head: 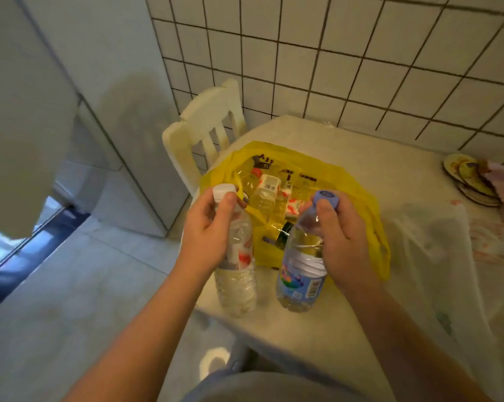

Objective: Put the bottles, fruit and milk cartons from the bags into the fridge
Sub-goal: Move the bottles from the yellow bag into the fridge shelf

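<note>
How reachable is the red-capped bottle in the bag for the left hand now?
Probably not yet: the left hand grips a white-capped bottle. The red-capped bottle lies just beyond, in the open yellow bag.

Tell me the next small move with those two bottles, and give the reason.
Probably lift both bottles clear of the table and turn left. The left hand grips the white-capped bottle by its neck and the right hand the blue-capped bottle, both out of the yellow bag, and the white appliance on the left looks like the fridge.
</note>
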A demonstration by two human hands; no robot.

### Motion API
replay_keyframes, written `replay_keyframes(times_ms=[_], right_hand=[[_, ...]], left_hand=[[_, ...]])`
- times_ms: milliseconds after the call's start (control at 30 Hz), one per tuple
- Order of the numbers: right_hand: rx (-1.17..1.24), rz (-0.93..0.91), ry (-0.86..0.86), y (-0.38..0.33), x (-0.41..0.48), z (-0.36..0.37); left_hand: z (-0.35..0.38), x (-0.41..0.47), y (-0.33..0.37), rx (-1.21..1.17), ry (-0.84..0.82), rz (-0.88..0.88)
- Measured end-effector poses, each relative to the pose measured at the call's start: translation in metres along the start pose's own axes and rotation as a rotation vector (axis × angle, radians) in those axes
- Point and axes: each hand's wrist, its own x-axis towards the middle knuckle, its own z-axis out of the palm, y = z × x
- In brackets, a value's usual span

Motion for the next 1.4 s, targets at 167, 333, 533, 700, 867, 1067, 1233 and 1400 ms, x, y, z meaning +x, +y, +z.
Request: replay_keyframes(times_ms=[167,333,533,700,867,1067,1233,1400], right_hand=[[0.069,0.031,-0.159,0.001,-0.037,0.023],[0.150,0.060,-0.319,-0.001,-0.071,0.067],[0.160,0.057,-0.467,-0.010,-0.110,0.145],[0.157,0.011,-0.579,-0.017,-0.148,0.245],[0.220,0.011,-0.648,-0.036,-0.198,0.369],[0.235,0.006,-0.765,-0.058,-0.257,0.502],[0.233,-0.019,-0.861,-0.074,-0.281,0.582],[0.243,-0.011,-0.933,-0.080,-0.280,0.654]], left_hand=[[-0.038,-0.058,-0.007,0.092,0.105,-0.095],[-0.090,-0.104,-0.016,0.147,0.228,-0.168],[-0.174,-0.141,-0.022,0.174,0.373,-0.150],[-0.273,-0.159,-0.038,0.147,0.497,-0.154],[-0.402,-0.178,-0.051,0.148,0.580,-0.157],[-0.538,-0.209,-0.057,0.194,0.651,-0.192],[-0.611,-0.216,-0.059,0.173,0.745,-0.195],[-0.666,-0.199,-0.071,0.149,0.807,-0.209]])
